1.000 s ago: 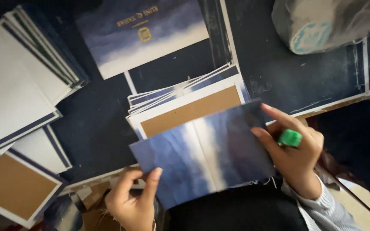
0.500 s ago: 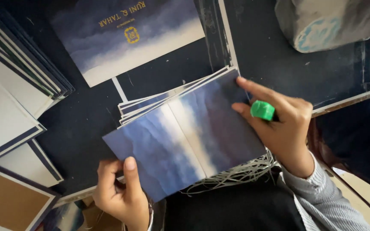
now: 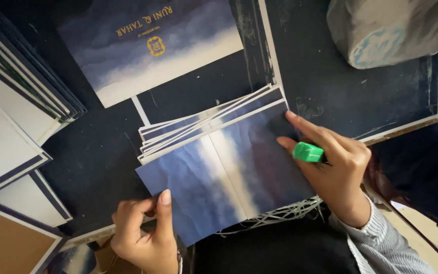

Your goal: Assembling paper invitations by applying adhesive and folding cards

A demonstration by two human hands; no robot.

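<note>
Between both hands: blue-and-white folded card (image 3: 224,177), left hand (image 3: 145,236) fingers pinching its lower-left edge, right hand (image 3: 333,170) fingers pressing its right half while gripping a green marker (image 3: 307,152). Beneath: fanned stack of matching cards (image 3: 204,124), dark bench (image 3: 330,91).

Both hands are bare; the right hand (image 3: 338,170) emerges from a grey-and-white striped shirt cuff (image 3: 376,241).
</note>
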